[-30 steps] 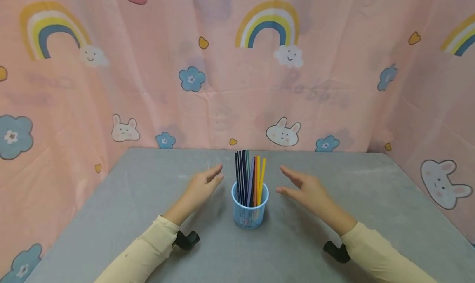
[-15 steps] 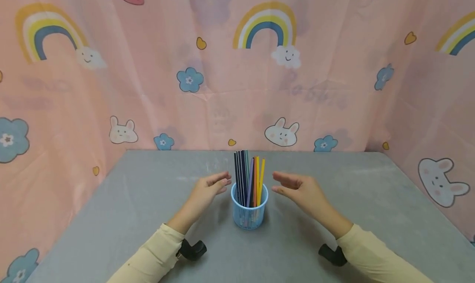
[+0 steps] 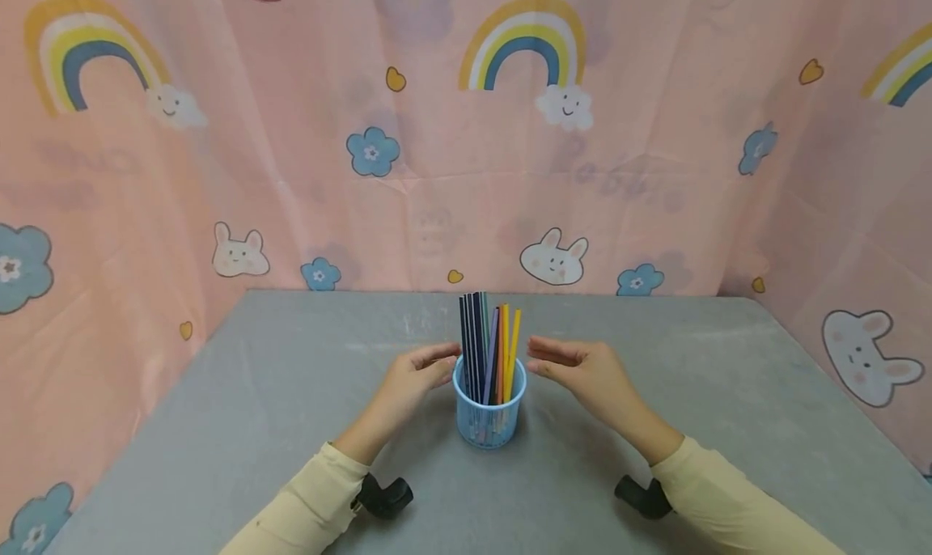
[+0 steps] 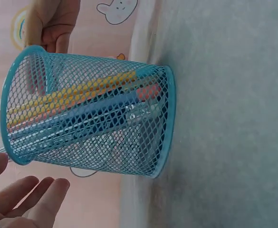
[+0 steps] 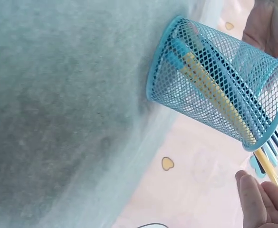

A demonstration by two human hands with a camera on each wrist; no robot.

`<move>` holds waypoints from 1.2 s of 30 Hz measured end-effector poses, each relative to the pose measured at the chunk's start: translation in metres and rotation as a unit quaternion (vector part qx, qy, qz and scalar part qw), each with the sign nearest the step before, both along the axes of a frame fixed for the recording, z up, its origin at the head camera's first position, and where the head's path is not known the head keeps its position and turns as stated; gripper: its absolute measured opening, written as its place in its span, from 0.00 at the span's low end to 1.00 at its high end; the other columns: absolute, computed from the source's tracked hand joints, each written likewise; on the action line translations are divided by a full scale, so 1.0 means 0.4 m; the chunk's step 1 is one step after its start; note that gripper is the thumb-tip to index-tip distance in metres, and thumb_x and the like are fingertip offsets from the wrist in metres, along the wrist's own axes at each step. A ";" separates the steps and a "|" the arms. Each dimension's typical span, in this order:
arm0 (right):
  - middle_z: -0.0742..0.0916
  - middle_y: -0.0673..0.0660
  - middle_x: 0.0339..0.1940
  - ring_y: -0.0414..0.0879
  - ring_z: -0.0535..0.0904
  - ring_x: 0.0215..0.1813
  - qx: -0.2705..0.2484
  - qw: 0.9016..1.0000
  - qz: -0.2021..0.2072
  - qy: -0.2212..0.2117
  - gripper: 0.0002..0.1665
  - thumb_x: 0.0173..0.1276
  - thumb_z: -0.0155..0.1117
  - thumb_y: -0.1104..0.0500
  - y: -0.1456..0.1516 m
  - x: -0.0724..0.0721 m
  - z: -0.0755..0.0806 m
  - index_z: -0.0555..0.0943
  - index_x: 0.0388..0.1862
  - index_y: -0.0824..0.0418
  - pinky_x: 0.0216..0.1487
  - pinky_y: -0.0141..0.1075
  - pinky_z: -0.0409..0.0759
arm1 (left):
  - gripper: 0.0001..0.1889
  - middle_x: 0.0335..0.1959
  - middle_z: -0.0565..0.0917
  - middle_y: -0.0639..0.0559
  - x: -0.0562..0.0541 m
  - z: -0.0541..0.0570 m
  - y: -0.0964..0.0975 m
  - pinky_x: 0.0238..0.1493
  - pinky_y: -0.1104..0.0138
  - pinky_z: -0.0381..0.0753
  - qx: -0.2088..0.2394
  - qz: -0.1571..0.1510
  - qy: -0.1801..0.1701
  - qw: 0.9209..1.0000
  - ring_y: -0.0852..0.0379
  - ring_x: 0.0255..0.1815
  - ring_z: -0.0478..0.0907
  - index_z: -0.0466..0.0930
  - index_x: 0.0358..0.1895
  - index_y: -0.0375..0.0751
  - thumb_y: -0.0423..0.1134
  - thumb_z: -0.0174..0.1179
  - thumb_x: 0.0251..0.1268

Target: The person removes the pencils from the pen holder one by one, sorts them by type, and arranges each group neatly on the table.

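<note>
A light blue mesh pencil cup (image 3: 488, 427) stands upright on the grey table (image 3: 291, 393). It holds several pencils (image 3: 473, 349): dark ones on the left, then a purple one, an orange one and yellow ones (image 3: 512, 353) on the right. My left hand (image 3: 408, 381) is at the cup's left side, fingertips right by the rim. On the other side my right hand (image 3: 582, 369) points its fingers toward the rim. Both hands have extended fingers and grip nothing. In the left wrist view the mesh (image 4: 96, 114) shows pencil ends resting inside the cup.
A pink printed curtain (image 3: 451, 191) hangs behind the table and along both sides. Black wrist-worn devices (image 3: 386, 497) protrude below the cream sleeves (image 3: 306, 498). The table's far edge runs a short way behind the cup.
Both hands have moved inward toward the cup, the left one rightward and the right one leftward. The cup and pencils stay in place.
</note>
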State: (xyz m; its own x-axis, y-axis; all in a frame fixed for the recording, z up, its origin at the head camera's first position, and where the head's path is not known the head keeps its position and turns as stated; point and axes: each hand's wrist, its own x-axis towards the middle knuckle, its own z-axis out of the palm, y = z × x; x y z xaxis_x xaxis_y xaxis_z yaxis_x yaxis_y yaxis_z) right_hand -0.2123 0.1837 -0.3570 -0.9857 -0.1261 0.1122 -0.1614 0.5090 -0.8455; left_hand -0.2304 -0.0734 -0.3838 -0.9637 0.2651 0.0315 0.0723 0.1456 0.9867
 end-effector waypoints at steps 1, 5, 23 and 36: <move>0.87 0.60 0.57 0.54 0.84 0.60 -0.003 1.000 -0.001 0.000 0.28 0.66 0.70 0.50 -0.002 -0.003 0.001 0.81 0.62 0.61 0.60 0.50 0.82 | 0.21 0.66 0.77 0.35 0.000 0.000 0.001 0.64 0.56 0.79 0.000 -0.003 0.001 1.000 0.42 0.67 0.76 0.74 0.65 0.29 0.38 0.53 0.75; 0.87 0.60 0.56 0.54 0.84 0.60 -0.006 1.000 -0.002 -0.002 0.27 0.66 0.70 0.51 -0.007 -0.011 0.007 0.81 0.61 0.62 0.60 0.51 0.82 | 0.21 0.65 0.77 0.35 0.002 0.002 0.004 0.64 0.55 0.79 -0.005 -0.008 0.002 1.000 0.42 0.66 0.76 0.74 0.65 0.29 0.39 0.53 0.75; 0.88 0.60 0.54 0.50 0.86 0.54 -0.067 0.996 -0.005 -0.061 0.23 0.65 0.72 0.50 -0.027 -0.055 0.010 0.85 0.54 0.62 0.58 0.46 0.84 | 0.22 0.65 0.77 0.35 0.004 -0.017 0.011 0.61 0.56 0.82 0.012 0.001 0.004 1.000 0.43 0.65 0.77 0.73 0.65 0.29 0.40 0.53 0.75; 0.86 0.66 0.54 0.48 0.87 0.51 -0.100 0.993 -0.001 -0.060 0.28 0.65 0.71 0.53 -0.054 -0.069 0.019 0.80 0.59 0.68 0.54 0.42 0.85 | 0.19 0.63 0.79 0.36 0.007 -0.030 0.015 0.64 0.55 0.80 0.017 0.015 0.018 1.000 0.43 0.65 0.77 0.74 0.63 0.29 0.37 0.52 0.76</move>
